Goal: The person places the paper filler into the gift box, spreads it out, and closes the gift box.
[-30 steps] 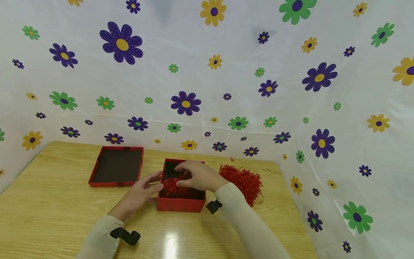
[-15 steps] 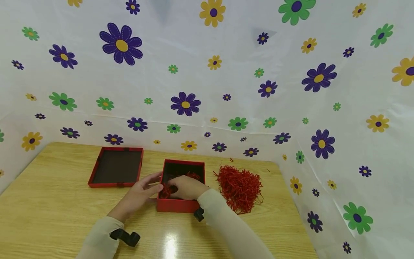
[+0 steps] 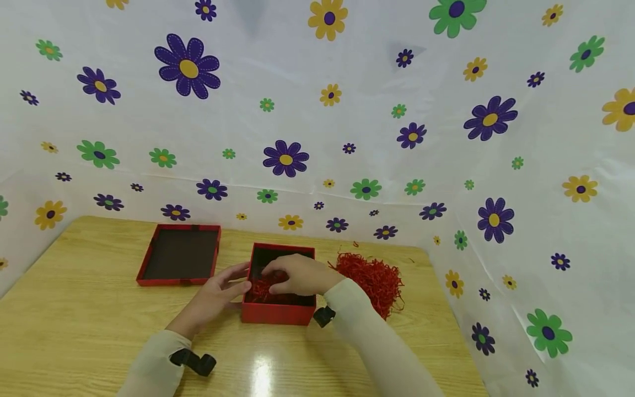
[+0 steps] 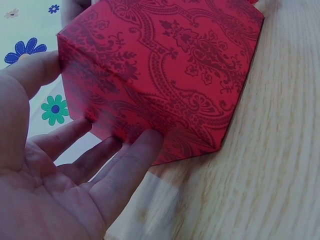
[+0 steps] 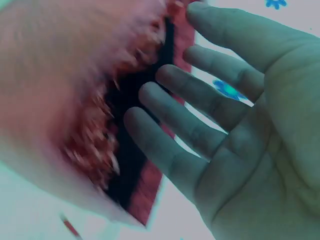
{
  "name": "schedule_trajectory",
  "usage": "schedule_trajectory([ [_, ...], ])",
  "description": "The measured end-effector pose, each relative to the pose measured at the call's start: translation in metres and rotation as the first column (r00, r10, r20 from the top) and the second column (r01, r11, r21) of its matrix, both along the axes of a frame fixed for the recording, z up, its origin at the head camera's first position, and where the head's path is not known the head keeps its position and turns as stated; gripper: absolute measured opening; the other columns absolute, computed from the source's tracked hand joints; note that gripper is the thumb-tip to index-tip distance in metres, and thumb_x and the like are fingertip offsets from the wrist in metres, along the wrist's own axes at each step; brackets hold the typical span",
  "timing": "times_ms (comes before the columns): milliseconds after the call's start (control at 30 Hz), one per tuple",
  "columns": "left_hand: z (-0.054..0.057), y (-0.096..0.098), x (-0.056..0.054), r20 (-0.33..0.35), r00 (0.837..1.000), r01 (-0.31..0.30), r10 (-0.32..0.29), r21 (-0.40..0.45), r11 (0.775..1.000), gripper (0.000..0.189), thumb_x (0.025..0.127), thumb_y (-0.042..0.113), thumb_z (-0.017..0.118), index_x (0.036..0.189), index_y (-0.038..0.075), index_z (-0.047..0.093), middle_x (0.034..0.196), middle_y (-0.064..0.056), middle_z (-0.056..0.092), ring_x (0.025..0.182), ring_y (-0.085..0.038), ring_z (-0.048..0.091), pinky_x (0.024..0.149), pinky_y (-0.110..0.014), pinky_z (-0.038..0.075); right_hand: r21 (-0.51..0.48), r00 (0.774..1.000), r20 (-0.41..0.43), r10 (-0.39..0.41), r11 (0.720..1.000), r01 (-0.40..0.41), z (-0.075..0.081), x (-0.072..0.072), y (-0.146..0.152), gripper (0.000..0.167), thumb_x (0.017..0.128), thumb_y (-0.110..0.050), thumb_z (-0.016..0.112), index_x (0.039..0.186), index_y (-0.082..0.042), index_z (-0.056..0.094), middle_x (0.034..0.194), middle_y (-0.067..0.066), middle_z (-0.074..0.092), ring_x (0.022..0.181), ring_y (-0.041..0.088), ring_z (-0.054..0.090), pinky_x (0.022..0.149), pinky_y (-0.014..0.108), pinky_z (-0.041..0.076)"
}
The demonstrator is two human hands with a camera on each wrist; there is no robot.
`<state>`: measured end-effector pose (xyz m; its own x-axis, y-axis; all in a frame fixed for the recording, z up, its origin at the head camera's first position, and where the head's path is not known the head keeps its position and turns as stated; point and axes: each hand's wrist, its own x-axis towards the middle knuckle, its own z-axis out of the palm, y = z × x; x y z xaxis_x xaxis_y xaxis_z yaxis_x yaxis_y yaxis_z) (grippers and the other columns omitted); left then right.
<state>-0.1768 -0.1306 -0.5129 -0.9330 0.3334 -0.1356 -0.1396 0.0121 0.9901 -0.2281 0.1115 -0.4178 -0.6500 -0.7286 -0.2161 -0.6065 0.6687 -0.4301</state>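
A red box (image 3: 278,315) with a dark interior stands without a lid near the table's middle. Crinkled red paper shreds (image 3: 261,290) lie inside it. My left hand (image 3: 212,299) rests against the box's left side. In the left wrist view its extended fingers touch the patterned outer wall (image 4: 165,70) from outside. Over the box's mouth reaches my right hand (image 3: 300,274), palm down, its fingers loosely bent above the shreds. The right wrist view shows its palm (image 5: 240,160) bare, with the fingers spread beside the box opening and shreds (image 5: 92,137) beyond, blurred.
The black-lined red lid (image 3: 181,255) lies upturned on the wooden table (image 3: 89,320), left of the box. A loose heap of red paper shreds (image 3: 377,281) sits to the right. A flower-print white cloth (image 3: 238,127) stands behind and at the sides.
My right hand dipped to the box's near left among the shreds half a second ago. It has since risen back up and away. The left hand has stayed in place.
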Motion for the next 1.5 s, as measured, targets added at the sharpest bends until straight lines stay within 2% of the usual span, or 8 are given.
schedule_trajectory([
  [200, 0.002, 0.000, -0.001, -0.005, 1.000, -0.004, 0.004, -0.017, 1.000, 0.068, 0.104, 0.033, 0.065, 0.162, 0.016, 0.035, 0.159, -0.020, 0.036, 0.139, -0.043, 0.047, 0.096, -0.049, 0.058, -0.082, 0.994, 0.041, -0.104, 0.991, 0.107, 0.034, 0.002, 0.034, 0.045, 0.101, -0.032, 0.069, 0.143, -0.016, 0.062, 0.142, 0.001, 0.062, 0.131, 0.018, 0.057, 0.110, 0.040, 0.048],
  [400, 0.000, -0.001, -0.001, -0.012, 1.000, 0.004, -0.004, -0.008, 1.000, 0.068, 0.104, 0.031, 0.066, 0.162, 0.014, 0.035, 0.159, -0.022, 0.035, 0.138, -0.043, 0.049, 0.096, -0.048, 0.058, -0.247, 0.981, 0.035, -0.190, 0.950, 0.193, 0.041, 0.002, 0.088, 0.048, 0.101, -0.029, 0.070, 0.146, -0.015, 0.059, 0.146, 0.003, 0.059, 0.131, 0.025, 0.057, 0.109, 0.047, 0.049],
  [667, -0.004, 0.000, 0.000, 0.005, 1.000, -0.006, 0.006, -0.020, 1.000, 0.067, 0.103, 0.033, 0.066, 0.161, 0.017, 0.036, 0.158, -0.020, 0.037, 0.137, -0.043, 0.050, 0.096, -0.047, 0.058, -0.351, 0.931, -0.001, -0.365, 0.872, 0.342, 0.014, 0.000, 0.172, 0.052, 0.102, -0.029, 0.069, 0.149, -0.017, 0.054, 0.150, 0.006, 0.054, 0.136, 0.034, 0.052, 0.111, 0.058, 0.044],
  [800, -0.006, -0.001, 0.000, 0.005, 1.000, -0.009, 0.009, -0.023, 1.000, 0.067, 0.103, 0.033, 0.066, 0.161, 0.017, 0.036, 0.158, -0.020, 0.037, 0.137, -0.042, 0.050, 0.097, -0.047, 0.058, -0.303, 0.900, -0.005, -0.436, 0.859, 0.414, -0.011, 0.001, 0.205, 0.061, 0.100, -0.030, 0.072, 0.154, -0.015, 0.048, 0.158, 0.013, 0.045, 0.145, 0.044, 0.040, 0.113, 0.068, 0.035],
  [1000, -0.003, 0.000, -0.001, 0.004, 1.000, -0.007, 0.007, -0.028, 1.000, 0.067, 0.103, 0.034, 0.066, 0.161, 0.017, 0.036, 0.159, -0.019, 0.036, 0.139, -0.043, 0.047, 0.097, -0.048, 0.057, -0.194, 0.864, 0.053, -0.501, 0.843, 0.501, -0.047, 0.005, 0.235, 0.090, 0.092, -0.048, 0.077, 0.162, -0.014, 0.033, 0.164, 0.019, 0.033, 0.149, 0.048, 0.030, 0.115, 0.070, 0.030],
  [1167, -0.001, 0.000, -0.001, 0.000, 1.000, -0.015, 0.015, -0.045, 0.999, 0.068, 0.103, 0.035, 0.066, 0.161, 0.016, 0.036, 0.159, -0.019, 0.037, 0.139, -0.043, 0.048, 0.098, -0.049, 0.057, -0.158, 0.858, 0.101, -0.504, 0.843, 0.514, -0.064, 0.005, 0.239, 0.104, 0.088, -0.050, 0.080, 0.165, -0.009, 0.023, 0.169, 0.021, 0.022, 0.152, 0.049, 0.022, 0.118, 0.069, 0.026],
  [1333, -0.002, -0.001, -0.002, 0.011, 1.000, -0.018, 0.018, -0.054, 0.998, 0.069, 0.102, 0.035, 0.067, 0.161, 0.016, 0.036, 0.159, -0.018, 0.037, 0.137, -0.041, 0.050, 0.098, -0.047, 0.057, -0.175, 0.874, 0.057, -0.483, 0.857, 0.485, -0.074, 0.004, 0.235, 0.083, 0.092, -0.035, 0.080, 0.158, -0.007, 0.039, 0.156, 0.022, 0.044, 0.141, 0.046, 0.044, 0.112, 0.064, 0.039],
  [1500, -0.002, -0.002, -0.002, 0.008, 1.000, -0.012, 0.013, -0.059, 0.998, 0.069, 0.103, 0.035, 0.066, 0.161, 0.014, 0.036, 0.159, -0.020, 0.037, 0.136, -0.040, 0.051, 0.097, -0.045, 0.058, -0.179, 0.857, -0.019, -0.515, 0.845, 0.504, -0.076, 0.003, 0.232, 0.046, 0.094, -0.014, 0.076, 0.138, -0.007, 0.062, 0.130, 0.013, 0.067, 0.119, 0.035, 0.063, 0.100, 0.056, 0.053],
])
